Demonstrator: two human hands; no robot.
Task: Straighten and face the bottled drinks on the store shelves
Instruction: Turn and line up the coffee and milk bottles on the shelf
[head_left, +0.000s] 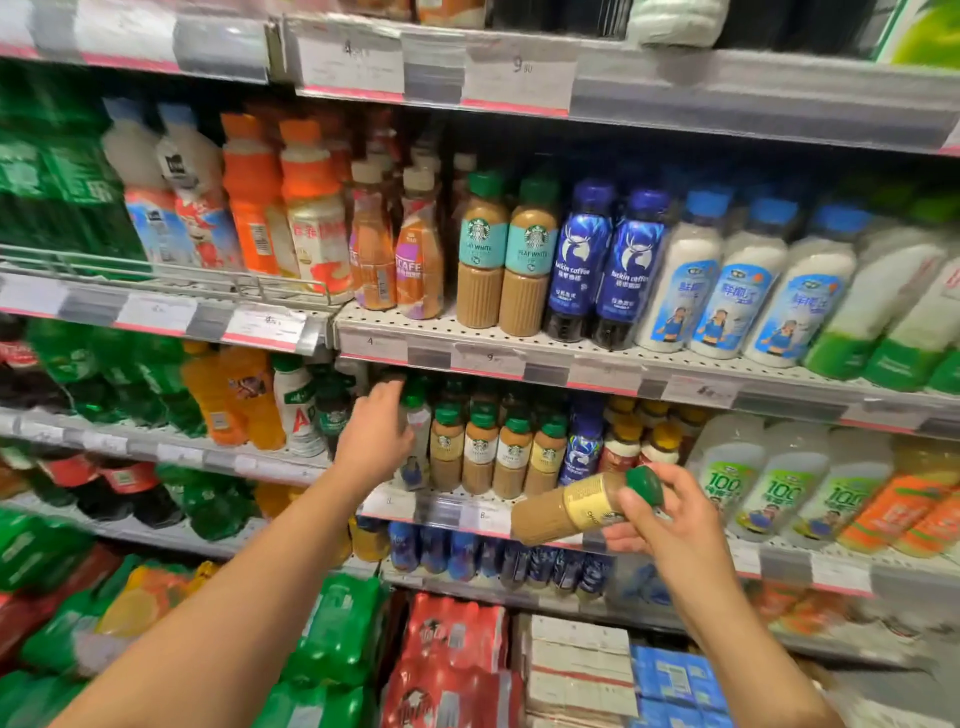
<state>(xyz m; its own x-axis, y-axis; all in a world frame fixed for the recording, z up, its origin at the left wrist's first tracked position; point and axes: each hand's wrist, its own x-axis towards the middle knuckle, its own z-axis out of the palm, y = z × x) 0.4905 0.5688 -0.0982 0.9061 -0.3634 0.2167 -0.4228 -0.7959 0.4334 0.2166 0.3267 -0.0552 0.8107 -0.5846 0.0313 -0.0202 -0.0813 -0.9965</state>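
My right hand (670, 525) holds a brown coffee bottle (571, 509) with a yellow label and green cap, tilted almost flat in front of the third shelf's edge (447, 512). My left hand (376, 436) reaches into that shelf at its left end, fingers curled around a pale bottle with a green cap (418, 441); the grip is partly hidden. To the right of it stands a row of green-capped coffee bottles (496, 452), upright with labels forward. One shelf up, two teal-label coffee bottles (506, 254) and two blue coffee bottles (605, 265) stand at the front.
White milk bottles (727, 280) fill the upper shelf's right side; orange and green soda bottles (223, 395) are to the left. Shrink-wrapped packs (343, 629) and cartons (582, 670) sit at floor level. Price-tag rails (488, 358) front each shelf.
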